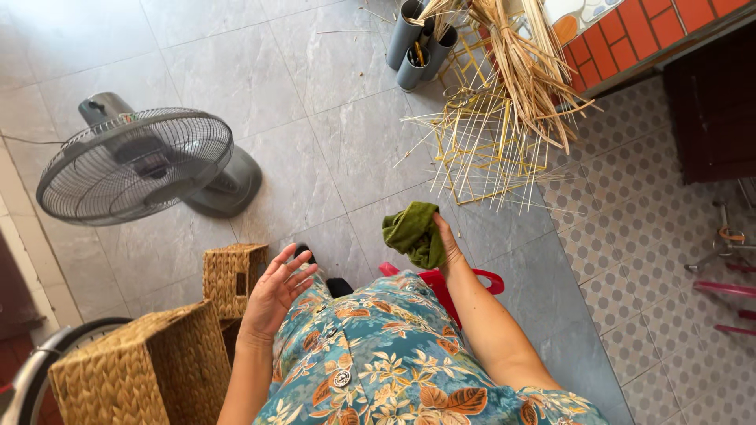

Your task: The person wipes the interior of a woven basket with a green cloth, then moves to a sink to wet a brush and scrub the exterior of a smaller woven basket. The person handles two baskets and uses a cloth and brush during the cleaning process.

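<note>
Head camera looks straight down at a seated person in a floral dress (378, 354) of teal and orange, over a grey tiled floor (315, 102). The right hand (447, 244) reaches forward past the knee and grips a crumpled green cloth (412, 232); its fingers are closed into the folds, mostly hidden by the cloth, with the thumb lying along the cloth's right edge. The cloth hangs above the floor, just in front of the knees and above a red plastic stool (465, 282), whose edge shows beneath the right forearm.

The left hand (276, 295) is empty, fingers (293, 266) spread wide and loosely curled, palm facing right. It hovers just beside the left knee and close to a small woven basket (231, 277), without touching it as far as can be told. A larger woven basket (150, 370) sits near left, at the bottom edge of the view.

Far left stands a grey electric fan (138, 164) on a round base, tilted upward. At the far right a heap of pale straw and thin bamboo strips (496, 102) lies on the floor beside several grey tubes (417, 43) standing upright. The floor to the right changes to small patterned tiles (646, 236).
</note>
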